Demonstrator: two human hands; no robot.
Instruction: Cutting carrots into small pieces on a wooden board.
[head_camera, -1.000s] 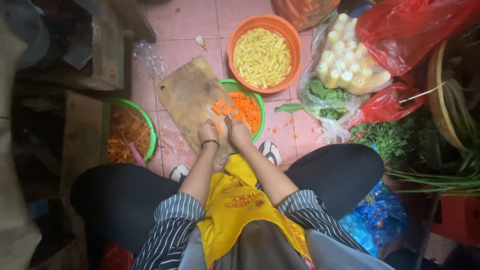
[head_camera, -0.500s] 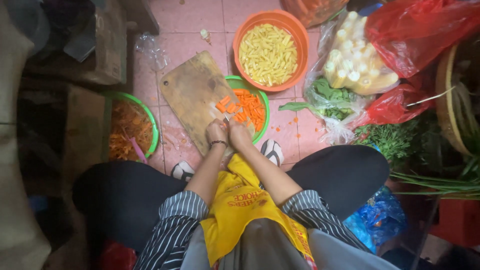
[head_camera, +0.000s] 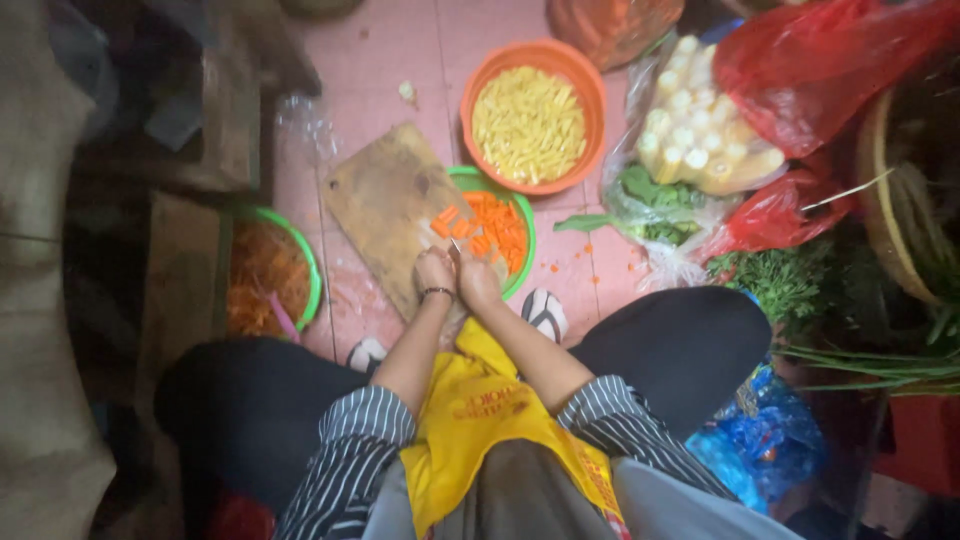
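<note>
**Carrot cutting at the board, bowls partly filled**

Head view: the left hand (head_camera: 434, 272) and right hand (head_camera: 478, 283) sit close together, touching, at the near edge of a worn wooden board (head_camera: 385, 205). Both are closed around something small; whether that is a knife or a carrot piece I cannot tell. Just past the fingers, at 12 o'clock, lie a few orange carrot chunks (head_camera: 447, 222), blocky and matte.

At 1 o'clock from the hands a green bowl (head_camera: 524, 262) holds more cut carrot, about half full by the look of it. At 9 o'clock a second green bowl (head_camera: 311, 283) carries stringy orange shreds or peelings. At 12 o'clock, further off, an orange bowl (head_camera: 590, 90) is heaped with pale yellow sticks. At 2 o'clock, clear bags hold pale baby corn (head_camera: 690, 140) and leafy greens (head_camera: 650, 200), seemingly uncut.
</note>
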